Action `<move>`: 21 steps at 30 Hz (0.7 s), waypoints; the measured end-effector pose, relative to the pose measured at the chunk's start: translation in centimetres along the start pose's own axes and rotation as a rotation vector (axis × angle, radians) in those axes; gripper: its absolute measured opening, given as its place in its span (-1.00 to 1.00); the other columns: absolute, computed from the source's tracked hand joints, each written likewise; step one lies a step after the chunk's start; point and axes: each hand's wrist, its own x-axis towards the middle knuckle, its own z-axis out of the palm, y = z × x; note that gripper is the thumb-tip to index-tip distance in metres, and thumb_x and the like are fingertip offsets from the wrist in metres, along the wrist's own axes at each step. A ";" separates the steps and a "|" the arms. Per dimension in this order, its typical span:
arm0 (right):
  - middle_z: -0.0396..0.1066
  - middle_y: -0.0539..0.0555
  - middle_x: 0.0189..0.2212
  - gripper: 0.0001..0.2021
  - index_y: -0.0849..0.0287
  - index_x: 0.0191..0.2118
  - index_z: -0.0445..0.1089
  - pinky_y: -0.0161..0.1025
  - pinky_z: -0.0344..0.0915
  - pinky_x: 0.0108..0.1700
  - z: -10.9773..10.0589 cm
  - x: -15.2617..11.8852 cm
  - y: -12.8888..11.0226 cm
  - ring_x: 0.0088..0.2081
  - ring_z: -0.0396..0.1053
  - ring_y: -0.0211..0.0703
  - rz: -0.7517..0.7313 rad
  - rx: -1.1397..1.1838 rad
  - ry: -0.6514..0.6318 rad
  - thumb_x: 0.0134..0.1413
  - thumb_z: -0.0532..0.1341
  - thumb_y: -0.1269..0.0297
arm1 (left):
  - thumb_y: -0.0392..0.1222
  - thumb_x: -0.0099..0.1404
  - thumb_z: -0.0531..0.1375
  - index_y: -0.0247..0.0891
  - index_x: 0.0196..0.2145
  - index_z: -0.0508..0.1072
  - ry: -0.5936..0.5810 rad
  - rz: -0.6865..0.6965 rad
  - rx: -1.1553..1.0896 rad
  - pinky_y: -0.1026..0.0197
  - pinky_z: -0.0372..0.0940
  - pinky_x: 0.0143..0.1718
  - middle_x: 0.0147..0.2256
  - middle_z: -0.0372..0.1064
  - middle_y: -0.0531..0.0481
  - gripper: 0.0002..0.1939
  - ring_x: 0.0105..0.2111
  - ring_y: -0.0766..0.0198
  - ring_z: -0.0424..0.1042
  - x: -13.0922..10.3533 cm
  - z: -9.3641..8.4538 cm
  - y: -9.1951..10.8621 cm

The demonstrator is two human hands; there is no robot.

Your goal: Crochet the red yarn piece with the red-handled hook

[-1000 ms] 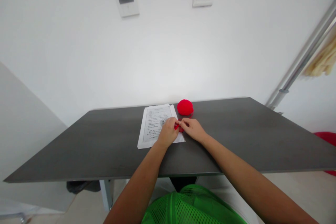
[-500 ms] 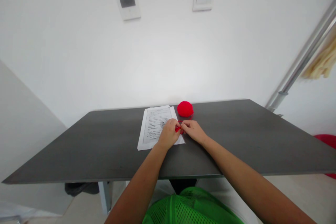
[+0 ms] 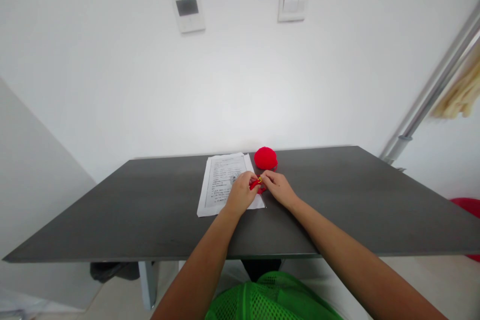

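Note:
My left hand (image 3: 242, 191) is closed on a small piece of red yarn work (image 3: 255, 184), its fingers pinching it above the edge of the printed sheets (image 3: 221, 170). My right hand (image 3: 276, 185) meets it from the right, thumb and forefinger closed together. At its fingertips a small yellow loop (image 3: 259, 180) shows against the red; its exact kind is too small to make out. Just behind the hands lies a round ball of red yarn (image 3: 266, 158), and loose red strands hang below the fingers.
The dark grey table (image 3: 337, 200) stands against a white wall holding a panel with a screen (image 3: 188, 12) and a light switch (image 3: 293, 2). A metal pipe (image 3: 423, 105) slants at the right. Under the table's left side is a black bag (image 3: 112, 271).
The fingers of both hands have shifted slightly, and the yellow loop now shows more plainly between them. The whole view has tilted up a little.

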 end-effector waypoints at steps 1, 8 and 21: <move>0.28 -0.04 -0.61 -0.70 0.16 -0.56 0.24 -0.33 0.13 -0.41 0.0 0.0 0.0 -0.51 0.24 -0.25 -0.009 -0.008 0.008 0.15 -0.01 0.24 | -0.37 0.14 0.17 -0.21 -0.35 0.34 -0.004 0.001 0.007 0.15 0.23 -0.23 -0.35 0.35 0.00 -0.88 -0.31 0.22 0.32 0.0 0.0 0.0; 0.27 -0.04 -0.58 -0.71 0.16 -0.54 0.24 -0.33 0.14 -0.39 0.1 0.0 0.2 -0.50 0.24 -0.25 -0.071 -0.029 0.011 0.18 -0.02 0.26 | -0.31 0.21 0.13 -0.22 -0.36 0.37 -0.012 0.080 0.027 0.13 0.22 -0.19 -0.34 0.38 -0.03 -0.95 -0.27 0.20 0.32 -0.1 0.1 -0.4; 0.28 -0.05 -0.62 -0.70 0.17 -0.57 0.26 -0.34 0.12 -0.43 0.1 0.0 0.3 -0.52 0.24 -0.25 -0.026 0.052 0.002 0.15 0.03 0.24 | -0.32 0.20 0.15 -0.21 -0.39 0.37 -0.001 0.091 0.004 0.16 0.22 -0.20 -0.36 0.37 -0.02 -0.96 -0.27 0.20 0.33 -0.1 -0.2 -0.1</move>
